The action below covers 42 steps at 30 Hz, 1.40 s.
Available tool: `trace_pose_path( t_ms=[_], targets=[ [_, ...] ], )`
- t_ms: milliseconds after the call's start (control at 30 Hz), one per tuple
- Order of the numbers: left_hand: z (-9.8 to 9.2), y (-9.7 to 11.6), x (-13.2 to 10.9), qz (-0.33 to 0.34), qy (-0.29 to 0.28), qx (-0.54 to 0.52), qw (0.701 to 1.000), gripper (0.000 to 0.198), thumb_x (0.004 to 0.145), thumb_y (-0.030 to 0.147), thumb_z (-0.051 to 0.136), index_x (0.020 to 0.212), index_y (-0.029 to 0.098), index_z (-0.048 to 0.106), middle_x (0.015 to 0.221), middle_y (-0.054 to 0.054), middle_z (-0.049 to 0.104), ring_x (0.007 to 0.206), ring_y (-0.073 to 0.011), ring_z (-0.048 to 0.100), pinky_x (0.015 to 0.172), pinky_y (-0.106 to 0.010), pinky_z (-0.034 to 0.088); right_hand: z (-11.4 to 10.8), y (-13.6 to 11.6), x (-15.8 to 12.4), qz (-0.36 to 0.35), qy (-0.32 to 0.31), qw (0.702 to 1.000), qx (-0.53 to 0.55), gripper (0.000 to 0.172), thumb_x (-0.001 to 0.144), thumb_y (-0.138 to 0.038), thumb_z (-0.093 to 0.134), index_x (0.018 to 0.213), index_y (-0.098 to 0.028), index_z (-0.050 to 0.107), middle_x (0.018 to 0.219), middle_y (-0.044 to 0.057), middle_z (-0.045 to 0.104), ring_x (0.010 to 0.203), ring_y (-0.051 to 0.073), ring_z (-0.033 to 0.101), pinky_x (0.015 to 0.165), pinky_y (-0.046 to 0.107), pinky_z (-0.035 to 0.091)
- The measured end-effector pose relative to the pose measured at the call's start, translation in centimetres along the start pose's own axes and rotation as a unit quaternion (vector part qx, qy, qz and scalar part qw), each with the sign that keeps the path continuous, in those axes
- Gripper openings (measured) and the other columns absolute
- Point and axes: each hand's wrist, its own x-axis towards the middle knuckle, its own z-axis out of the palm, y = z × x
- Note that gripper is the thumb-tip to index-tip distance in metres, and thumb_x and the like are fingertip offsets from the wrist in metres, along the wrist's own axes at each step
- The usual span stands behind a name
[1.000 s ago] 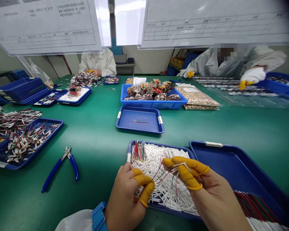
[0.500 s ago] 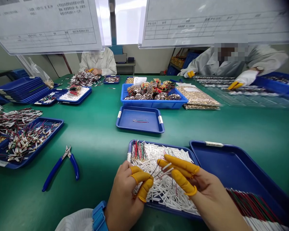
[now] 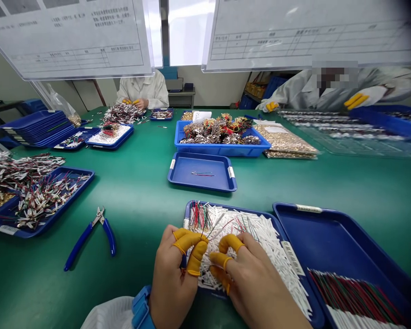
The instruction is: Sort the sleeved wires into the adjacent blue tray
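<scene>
My left hand (image 3: 176, 274) and my right hand (image 3: 246, 278), both with yellow finger cots, meet over a blue tray (image 3: 296, 269) full of short white tubes (image 3: 277, 249). The left thumb and forefinger pinch thin red and green wires (image 3: 222, 226) that stick up and away. My right hand lies curled on the tubes, its fingertips against the left ones at the same wires. A bunch of coloured wires (image 3: 198, 214) stands at the tray's far left corner.
A second blue tray (image 3: 332, 242) at the right holds laid-out wires (image 3: 352, 297). Blue-handled cutters (image 3: 92, 235) lie at the left. A small tray (image 3: 202, 171), a bin of parts (image 3: 221, 135) and trays of wired pieces (image 3: 37, 196) stand farther off. Two people work across the table.
My right hand has dropped from its raised spread pose and moved left onto the tubes, closing up against the left hand. The view shifted slightly.
</scene>
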Motion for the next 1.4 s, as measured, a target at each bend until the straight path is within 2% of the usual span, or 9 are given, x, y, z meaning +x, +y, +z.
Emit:
trace_pose_path(
  t_ms=[100,200,300,400,567,1000,1133,1300,1400],
  targets=[
    [0.0,0.1,0.0,-0.004,-0.010,0.028,1.000,0.018,0.085,0.007,0.050,0.091,0.018,0.063,0.078,-0.004,0.062,0.072,-0.0199,0.053,0.065,-0.031,0.045,-0.9,1.2,-0.3,0.010,-0.010,0.998,0.054,0.018,0.072,-0.005,0.061,0.073,-0.018,0.072,0.067,0.011,0.068,0.069,0.029,0.059,0.055,0.045,0.056],
    [0.1,0.1,0.0,-0.007,-0.056,0.056,0.997,0.018,0.086,0.009,0.047,0.090,0.018,0.062,0.080,-0.006,0.063,0.073,-0.0220,0.054,0.069,-0.036,0.045,-1.7,2.3,-0.8,0.129,0.014,0.976,0.177,0.017,0.079,-0.015,0.057,0.087,-0.020,0.071,0.080,0.010,0.073,0.076,0.027,0.066,0.063,0.042,0.058],
    [0.3,0.3,-0.1,0.005,-0.122,0.079,0.989,0.017,0.087,0.012,0.047,0.090,0.018,0.062,0.085,-0.009,0.065,0.079,-0.0243,0.054,0.074,-0.039,0.045,-2.5,3.0,-1.1,0.289,0.067,0.905,0.305,0.014,0.078,-0.031,0.065,0.089,-0.024,0.070,0.089,0.008,0.077,0.083,0.027,0.072,0.073,0.041,0.059],
    [0.5,0.5,-0.2,0.030,-0.175,0.100,0.979,0.018,0.087,0.012,0.046,0.089,0.017,0.063,0.082,-0.010,0.065,0.079,-0.0253,0.053,0.071,-0.040,0.045,-3.1,3.0,-0.8,0.363,0.117,0.814,0.439,0.021,0.074,-0.042,0.071,0.089,-0.026,0.069,0.088,0.005,0.078,0.086,0.025,0.073,0.080,0.036,0.058],
    [0.5,0.8,-0.1,0.046,-0.218,0.103,0.969,0.017,0.085,0.009,0.048,0.087,0.016,0.063,0.081,-0.010,0.064,0.078,-0.0254,0.051,0.065,-0.037,0.044,-3.6,2.1,-0.1,0.377,0.163,0.761,0.502,0.018,0.071,-0.039,0.076,0.084,-0.028,0.070,0.079,0.001,0.079,0.077,0.019,0.075,0.073,0.024,0.060],
    [0.6,0.7,-0.1,0.054,-0.215,0.113,0.969,0.015,0.082,0.007,0.051,0.084,0.017,0.063,0.079,-0.009,0.064,0.077,-0.0247,0.050,0.065,-0.036,0.042,-3.6,2.1,-0.3,0.336,0.078,0.799,0.493,0.014,0.070,-0.036,0.077,0.081,-0.027,0.075,0.081,0.004,0.079,0.076,0.022,0.075,0.070,0.025,0.061],
    [0.6,0.6,-0.2,0.046,-0.203,0.110,0.972,0.016,0.084,0.008,0.050,0.087,0.016,0.063,0.081,-0.010,0.064,0.078,-0.0251,0.051,0.065,-0.036,0.044,-4.0,1.8,0.2,0.375,0.017,0.752,0.542,0.031,0.063,-0.036,0.081,0.092,-0.026,0.075,0.101,0.009,0.077,0.095,0.029,0.071,0.081,0.035,0.058],
    [0.7,0.5,-0.3,0.048,-0.183,0.102,0.977,0.016,0.088,0.011,0.047,0.089,0.016,0.063,0.080,-0.011,0.065,0.077,-0.0247,0.051,0.065,-0.035,0.045,-3.0,0.7,-0.1,0.425,0.115,0.662,0.607,0.044,0.065,-0.036,0.081,0.107,-0.030,0.068,0.109,0.009,0.074,0.101,0.028,0.068,0.081,0.037,0.059],
    [0.7,0.3,-0.3,0.072,-0.155,0.078,0.982,0.017,0.090,0.014,0.046,0.087,0.016,0.062,0.078,-0.010,0.066,0.075,-0.0240,0.052,0.063,-0.034,0.045,-1.8,-0.4,-0.5,0.420,0.098,0.626,0.650,0.041,0.068,-0.031,0.081,0.108,-0.028,0.068,0.104,0.009,0.076,0.099,0.028,0.069,0.084,0.040,0.057]
  ],
)
